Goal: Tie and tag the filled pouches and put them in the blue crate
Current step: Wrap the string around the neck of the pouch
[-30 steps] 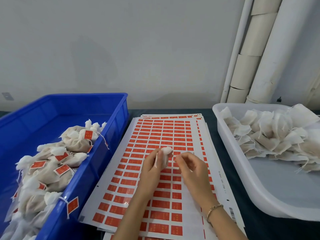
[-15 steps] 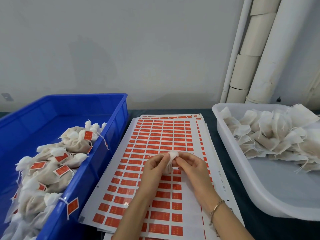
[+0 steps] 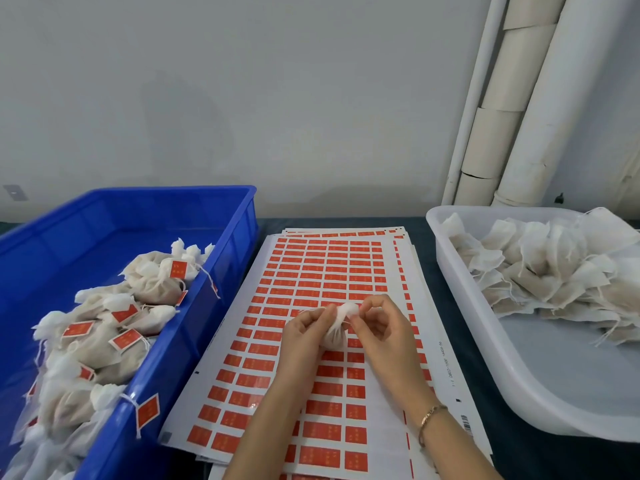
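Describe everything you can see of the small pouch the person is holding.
The pouch is small and off-white, of thin gauzy fabric with beige filling showing through. Its gathered neck flares into a white ruffle on top. It is upright between the left hand and right hand, which pinch its neck, over the sheet of red stickers. No tag shows on it.

White pouch [image 3: 337,329] upright between hands, blue crate [image 3: 221,271] left.
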Demonstrator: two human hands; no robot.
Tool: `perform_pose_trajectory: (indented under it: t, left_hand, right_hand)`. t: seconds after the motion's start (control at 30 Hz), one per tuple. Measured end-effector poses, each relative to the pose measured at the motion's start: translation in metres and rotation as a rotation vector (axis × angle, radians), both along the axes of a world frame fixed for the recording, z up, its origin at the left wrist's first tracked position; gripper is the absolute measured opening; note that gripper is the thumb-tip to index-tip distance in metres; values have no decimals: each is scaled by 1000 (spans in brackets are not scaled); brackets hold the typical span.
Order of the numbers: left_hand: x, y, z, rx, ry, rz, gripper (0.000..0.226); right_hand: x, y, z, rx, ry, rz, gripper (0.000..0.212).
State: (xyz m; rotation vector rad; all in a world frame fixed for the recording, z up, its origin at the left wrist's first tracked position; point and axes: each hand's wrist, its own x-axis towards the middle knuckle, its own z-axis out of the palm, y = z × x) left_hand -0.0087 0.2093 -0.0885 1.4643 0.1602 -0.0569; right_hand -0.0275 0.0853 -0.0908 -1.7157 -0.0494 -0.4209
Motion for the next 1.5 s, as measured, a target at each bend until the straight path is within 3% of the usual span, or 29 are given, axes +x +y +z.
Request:
perform_pose_trajectory:
  t: [0.27, 0.47, 1.0, 1.2, 1.5]
  left_hand:
    - [-1, 0, 2, -35, 7, -8, 21]
    - [-2, -2, 1, -1, -11, 13, 20]
    - [-6, -1, 4, 33, -112, -65, 23]
    - [-2, -1, 2, 27, -62, -20, 20]
    - [-5, 0, 2, 66, -155, -64, 9]
  right_hand:
    - [-5, 3, 0, -302, -207, -125, 31]
    - [-7, 4, -4, -397, -205, -185, 22]
    - [1, -2, -5, -333, -127, -142, 8]
    - [-2, -2, -3, -365, -229, -180, 19]
    - [-4, 0, -4, -366, -275, -197, 22]
